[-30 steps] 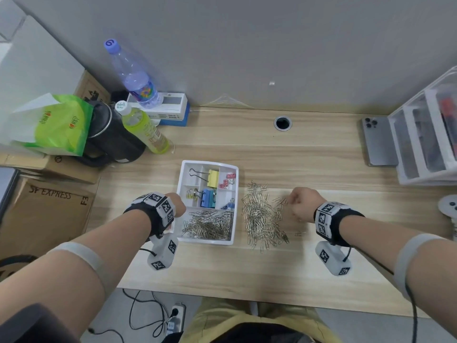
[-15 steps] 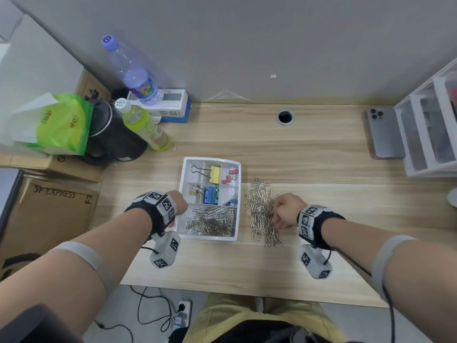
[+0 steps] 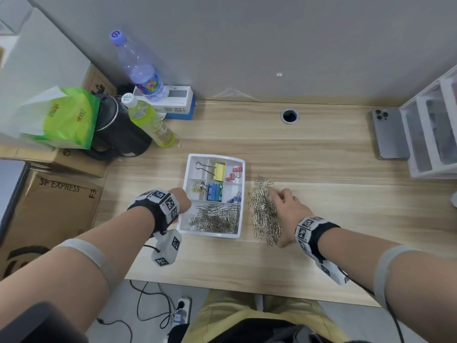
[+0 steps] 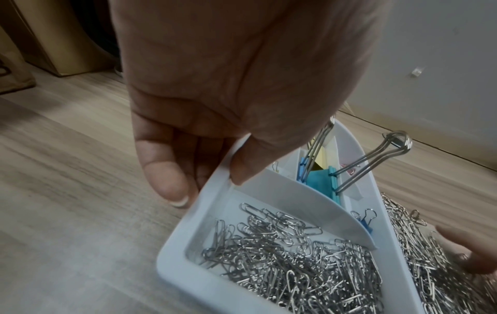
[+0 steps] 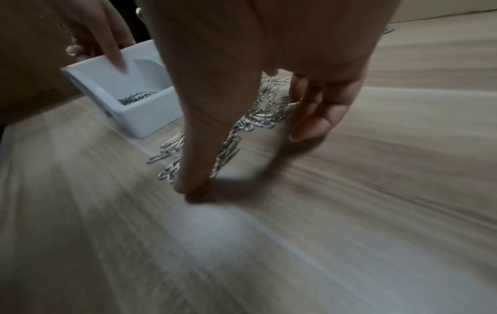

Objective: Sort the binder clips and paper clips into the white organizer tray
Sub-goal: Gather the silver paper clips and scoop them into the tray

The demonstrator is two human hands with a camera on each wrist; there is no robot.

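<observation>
Left hand point(image 3: 181, 199) grips the left wall of the white plastic organizer tray point(image 3: 212, 234): thumb tip inside the rim at the divider, fingers point(image 4: 164, 176) curled down the outside, so it pinches the wall. Tray sits flat on the light wood-grain surface point(image 3: 321, 159).

Tray contents: near compartment holds a heap of silver wire paper clips point(image 3: 215, 217). Far compartments hold binder clips: a yellow one point(image 3: 219, 171), small pink ones point(image 3: 233, 173), a blue and teal pair point(image 3: 215, 191), a small blue one point(image 3: 235, 198), a small yellow one point(image 3: 196, 188).

Loose pile of silver paper clips point(image 3: 264, 211) lies on the surface just right of the tray, apart from it.

Right hand point(image 3: 288, 216) is spread over the right edge of that pile, fingers point(image 5: 320, 119) extended and tips down on the surface and clips, thumb tip pressed to the surface at the pile's near end. Nothing gripped; hand is relaxed and spread.

Right wrist view is motion-blurred.

Off to the sides: grey smartphone point(image 3: 389, 133) far right, green drink bottle point(image 3: 148, 125) and clear water bottle point(image 3: 141, 68) far left.
</observation>
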